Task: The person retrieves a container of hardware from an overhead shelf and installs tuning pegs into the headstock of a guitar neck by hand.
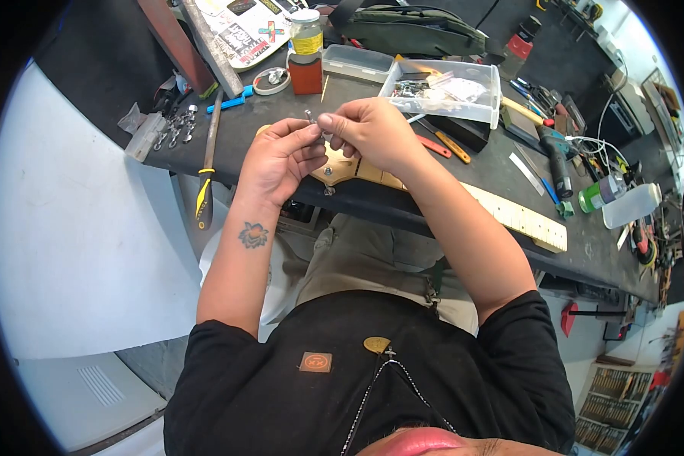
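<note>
Both hands meet above the headstock end of a pale wooden guitar neck (509,210), which lies along the front edge of the dark bench. My left hand (283,154) pinches a small shiny metal part (309,115) between thumb and fingertips. Touching or nearly touching it, my right hand (367,131) has its thumb and fingers pressed together at the same spot; what they grip is too small to make out. On the headstock (328,171), a metal tuner (329,191) shows at the near edge, below the hands.
A yellow-black screwdriver (205,199) overhangs the front edge at left, near several metal tuners (176,129). Behind the hands stand a jar (306,34) on a red block (305,75) and a clear parts box (497,97). A cordless tool (556,162) and bottle (602,192) lie right.
</note>
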### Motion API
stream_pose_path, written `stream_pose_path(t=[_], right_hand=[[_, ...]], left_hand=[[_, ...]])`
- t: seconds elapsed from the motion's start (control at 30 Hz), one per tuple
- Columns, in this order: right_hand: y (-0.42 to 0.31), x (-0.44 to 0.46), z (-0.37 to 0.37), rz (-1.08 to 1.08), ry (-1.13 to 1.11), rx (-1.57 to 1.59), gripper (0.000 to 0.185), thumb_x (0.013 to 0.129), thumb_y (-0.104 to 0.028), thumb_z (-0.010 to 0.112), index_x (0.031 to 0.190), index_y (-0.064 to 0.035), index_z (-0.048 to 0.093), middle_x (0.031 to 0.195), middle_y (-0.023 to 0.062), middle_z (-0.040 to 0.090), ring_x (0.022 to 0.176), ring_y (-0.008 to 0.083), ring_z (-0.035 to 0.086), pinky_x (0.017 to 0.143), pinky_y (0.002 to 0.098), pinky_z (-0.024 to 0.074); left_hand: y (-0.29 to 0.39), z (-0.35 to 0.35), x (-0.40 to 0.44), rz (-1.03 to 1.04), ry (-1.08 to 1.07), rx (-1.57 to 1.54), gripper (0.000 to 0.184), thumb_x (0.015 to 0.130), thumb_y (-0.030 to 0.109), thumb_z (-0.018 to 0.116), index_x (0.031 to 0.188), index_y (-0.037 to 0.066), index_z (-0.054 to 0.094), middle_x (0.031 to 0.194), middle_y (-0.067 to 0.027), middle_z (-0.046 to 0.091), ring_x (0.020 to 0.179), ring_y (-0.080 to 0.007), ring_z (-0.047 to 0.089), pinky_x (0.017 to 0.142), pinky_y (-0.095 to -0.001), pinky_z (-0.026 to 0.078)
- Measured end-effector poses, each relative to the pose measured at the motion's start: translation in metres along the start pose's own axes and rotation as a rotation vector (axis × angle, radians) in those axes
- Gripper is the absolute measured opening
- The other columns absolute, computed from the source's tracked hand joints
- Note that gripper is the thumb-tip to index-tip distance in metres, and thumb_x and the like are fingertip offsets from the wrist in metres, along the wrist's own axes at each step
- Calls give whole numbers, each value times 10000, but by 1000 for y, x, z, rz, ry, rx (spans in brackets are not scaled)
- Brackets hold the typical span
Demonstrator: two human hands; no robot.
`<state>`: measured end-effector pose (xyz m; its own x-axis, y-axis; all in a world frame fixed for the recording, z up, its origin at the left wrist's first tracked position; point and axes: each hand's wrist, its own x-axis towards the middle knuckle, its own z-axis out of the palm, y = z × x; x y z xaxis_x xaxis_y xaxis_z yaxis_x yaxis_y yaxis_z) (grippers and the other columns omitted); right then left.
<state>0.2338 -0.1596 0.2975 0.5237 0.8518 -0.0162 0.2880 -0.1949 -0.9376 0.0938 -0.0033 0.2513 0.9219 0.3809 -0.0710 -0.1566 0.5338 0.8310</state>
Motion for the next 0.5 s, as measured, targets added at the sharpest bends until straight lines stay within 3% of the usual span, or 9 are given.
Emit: stream_pose_path(t=[0.13, 0.23, 0.33, 0.43, 0.5], right_hand=[[13, 5, 5, -174, 68, 179, 124, 989, -87, 780, 1047, 22, 794, 829, 34, 734, 760, 73, 664, 696, 250, 556], [15, 0, 5, -271, 99, 71, 127, 933, 27, 789, 1057, 7, 804, 933, 32, 759, 852, 84, 689, 765, 252, 574], [25, 2, 3, -495, 78, 73, 181, 905, 60, 795, 1073, -8, 804, 1046, 20, 767, 941, 89, 691, 824, 251, 574], [30, 4, 5, -373, 3, 348, 151, 944, -28, 800, 1093, -8, 799, 1066, 32, 761, 966, 94, 692, 834, 253, 575], [20, 4, 7, -300, 85, 407, 155, 980, -129, 792, 1076, -8, 792, 1048, 33, 752, 925, 85, 682, 794, 257, 569]], left_hand=[[1, -1, 0, -33, -4, -47, 92, 1021, 117, 731, 1074, 42, 733, 910, -50, 763, 798, -152, 770, 734, -325, 669], [5, -7, -3, -117, -11, -102, 102, 1022, 125, 732, 1066, 32, 733, 909, -50, 763, 793, -148, 770, 728, -316, 671], [7, -7, -4, -134, -10, -106, 117, 1023, 132, 734, 1066, 23, 732, 913, -51, 765, 791, -147, 771, 722, -314, 672], [6, -5, -3, -107, -8, -95, 128, 1021, 135, 739, 1078, 20, 734, 918, -52, 768, 793, -149, 773, 721, -313, 671], [5, -5, -2, -79, -3, -66, 134, 1019, 135, 741, 1086, 19, 736, 920, -52, 770, 794, -149, 773, 722, -311, 671]])
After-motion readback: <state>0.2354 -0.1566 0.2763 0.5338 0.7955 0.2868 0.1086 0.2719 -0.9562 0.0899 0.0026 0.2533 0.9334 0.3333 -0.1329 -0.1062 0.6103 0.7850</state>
